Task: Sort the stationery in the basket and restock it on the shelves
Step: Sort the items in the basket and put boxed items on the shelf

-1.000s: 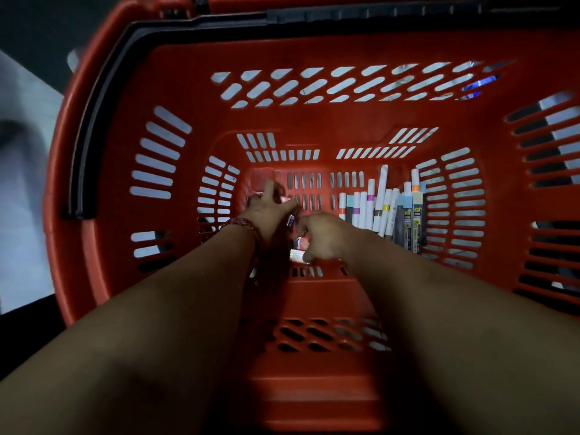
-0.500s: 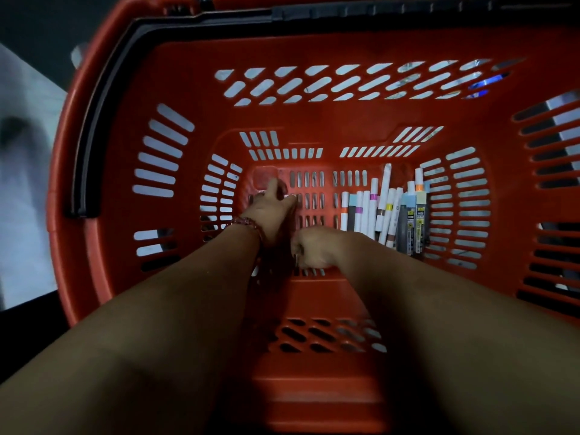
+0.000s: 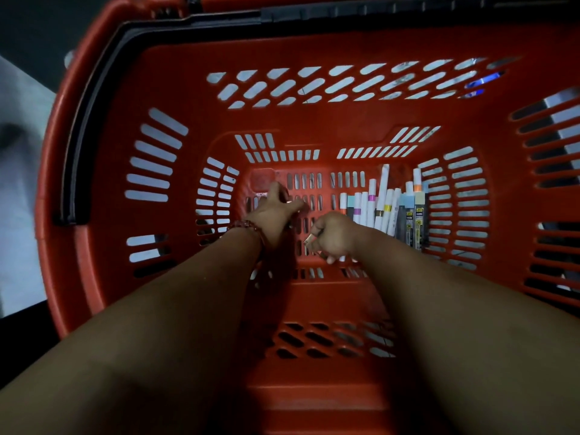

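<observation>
Where the two bare forearms reach down together, the right hand (image 3: 332, 238) is curled into a fist, its fingers closed round a few small pale pieces (image 3: 308, 240) whose ends poke out at the left and underneath; what they are is too small to tell. Just left of it, not touching, the left hand (image 3: 276, 211) stretches thumb and fingers toward the far left corner of the floor, and I cannot tell whether it has hold of anything. A reddish beaded bracelet (image 3: 246, 226) circles that wrist. Just right of the right hand, white-barrelled marker pens with coloured bands (image 3: 376, 205) lie side by side in a row, with slim dark packets bearing yellow labels (image 3: 414, 221) beside them near the right wall. All of this sits at the bottom of a red slotted plastic shopping basket (image 3: 314, 120), whose black handle (image 3: 75, 127) lies folded along its left rim
</observation>
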Available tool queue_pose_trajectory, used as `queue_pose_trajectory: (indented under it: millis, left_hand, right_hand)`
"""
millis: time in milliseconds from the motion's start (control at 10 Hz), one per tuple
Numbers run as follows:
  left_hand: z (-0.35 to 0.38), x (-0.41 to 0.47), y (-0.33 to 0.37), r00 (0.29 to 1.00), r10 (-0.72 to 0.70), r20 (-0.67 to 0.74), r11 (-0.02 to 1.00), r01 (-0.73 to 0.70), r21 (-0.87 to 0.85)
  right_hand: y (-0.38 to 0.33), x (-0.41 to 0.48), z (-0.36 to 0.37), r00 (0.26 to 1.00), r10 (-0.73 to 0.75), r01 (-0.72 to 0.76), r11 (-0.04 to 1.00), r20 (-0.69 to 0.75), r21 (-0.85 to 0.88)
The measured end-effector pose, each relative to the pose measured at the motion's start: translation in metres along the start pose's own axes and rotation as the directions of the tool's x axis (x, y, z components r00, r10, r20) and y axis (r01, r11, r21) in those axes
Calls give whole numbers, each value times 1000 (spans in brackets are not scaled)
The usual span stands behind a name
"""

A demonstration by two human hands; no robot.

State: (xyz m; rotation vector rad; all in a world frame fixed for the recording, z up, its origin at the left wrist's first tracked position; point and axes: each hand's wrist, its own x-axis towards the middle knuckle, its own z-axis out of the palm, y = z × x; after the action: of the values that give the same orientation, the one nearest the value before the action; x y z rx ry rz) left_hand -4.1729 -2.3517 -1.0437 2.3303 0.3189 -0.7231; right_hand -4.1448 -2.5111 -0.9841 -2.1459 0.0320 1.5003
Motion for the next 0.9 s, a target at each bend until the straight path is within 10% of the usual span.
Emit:
queue_pose_trajectory:
  millis: [200, 400, 500, 600, 800, 900]
  left_hand:
    - [-16, -6, 1, 947, 313, 75, 893, -320, 317]
    - [-25, -16, 18, 984, 166, 61, 986, -167, 22]
    - [-32, -10, 32, 990, -111, 87, 830, 141, -539]
    - [-43, -9, 39, 950, -209, 230, 463, 303, -833]
    - [-54, -16, 47, 895, -103, 435, 23, 439, -898]
    - [-57, -12, 46, 891, -118, 438, 26, 443, -896]
  right_hand:
    - [-1, 3, 1, 1000, -12, 13, 999, -23, 31]
    - [-1, 4, -4, 993, -1, 34, 962, -120, 272]
    - [-6, 3, -9, 978, 2, 81, 916, -206, 394]
    - [-18, 2, -14, 936, -27, 189, 879, -351, 438]
    - [-41, -4, -15, 838, -119, 384, 822, -533, 421]
    - [-46, -8, -15, 784, -271, 451, 867, -558, 211]
